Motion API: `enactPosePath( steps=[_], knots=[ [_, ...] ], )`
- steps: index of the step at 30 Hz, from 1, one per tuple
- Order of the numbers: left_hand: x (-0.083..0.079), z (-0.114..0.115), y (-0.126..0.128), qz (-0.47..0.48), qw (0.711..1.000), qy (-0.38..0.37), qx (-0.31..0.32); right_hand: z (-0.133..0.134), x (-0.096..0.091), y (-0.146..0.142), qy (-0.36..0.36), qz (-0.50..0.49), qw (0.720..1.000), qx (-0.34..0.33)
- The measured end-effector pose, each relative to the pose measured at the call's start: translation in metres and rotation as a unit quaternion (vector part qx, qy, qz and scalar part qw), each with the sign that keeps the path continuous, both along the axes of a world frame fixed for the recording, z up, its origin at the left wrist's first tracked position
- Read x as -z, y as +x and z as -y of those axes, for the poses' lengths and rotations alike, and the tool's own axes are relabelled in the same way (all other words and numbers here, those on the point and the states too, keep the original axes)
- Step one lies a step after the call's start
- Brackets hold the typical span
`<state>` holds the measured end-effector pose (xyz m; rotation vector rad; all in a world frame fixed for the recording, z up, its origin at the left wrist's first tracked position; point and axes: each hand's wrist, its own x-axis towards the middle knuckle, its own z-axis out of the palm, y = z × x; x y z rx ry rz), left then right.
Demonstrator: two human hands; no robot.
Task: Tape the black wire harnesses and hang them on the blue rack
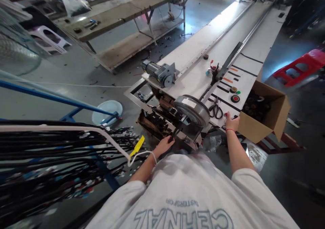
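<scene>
Low in front of my body, my left hand [164,145] is closed around a black cable bundle [176,131] that runs up to the wheel. The grey wheel [191,111], with a white label on its side, is mounted at the near end of the long white worktable [188,58]. My right hand [232,122] rests at the table's near right corner, its fingers partly bent, close to a small red part [226,114]. Whether it grips anything cannot be made out. Black-handled scissors [216,110] and a tape roll with a red centre [235,98] lie just beyond it.
A cardboard box [256,126] holding dark rolls stands right of the table. A motor [158,72] is fixed on its left side. Black cables [50,151] hang on a blue rack at left. A red stool [299,68] stands at right and a wooden bench [122,17] behind.
</scene>
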<state>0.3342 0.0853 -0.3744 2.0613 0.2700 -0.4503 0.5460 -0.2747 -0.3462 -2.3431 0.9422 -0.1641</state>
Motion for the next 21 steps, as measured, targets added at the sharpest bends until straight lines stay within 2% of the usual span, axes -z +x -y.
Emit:
enactPosePath(
  steps=[3,6,11,14,16,18,21],
  knots=[
    [-0.002,-0.004,-0.003,-0.021,1.0,-0.012,0.015,0.0,-0.001,0.0,-0.003,-0.004,1.0,0.0],
    [-0.013,0.0,-0.003,0.0,1.0,0.0,0.024,0.0,-0.002,0.0,-0.006,-0.005,1.0,-0.004],
    [-0.056,0.023,0.013,0.166,0.985,0.024,-0.032,0.001,0.001,0.001,-0.007,-0.01,1.0,-0.004],
    [-0.077,0.044,0.035,0.313,0.947,0.042,-0.051,0.001,0.002,0.001,-0.007,-0.007,1.0,-0.005],
    [-0.081,0.059,0.049,0.408,0.91,0.063,-0.03,0.001,0.001,0.0,-0.003,-0.005,1.0,-0.005],
    [-0.078,0.074,0.061,0.459,0.885,0.077,0.001,0.001,0.0,-0.001,0.002,-0.006,1.0,-0.01],
    [-0.071,0.089,0.068,0.476,0.873,0.102,-0.009,-0.001,0.0,-0.001,-0.001,-0.012,1.0,-0.012]
  ],
)
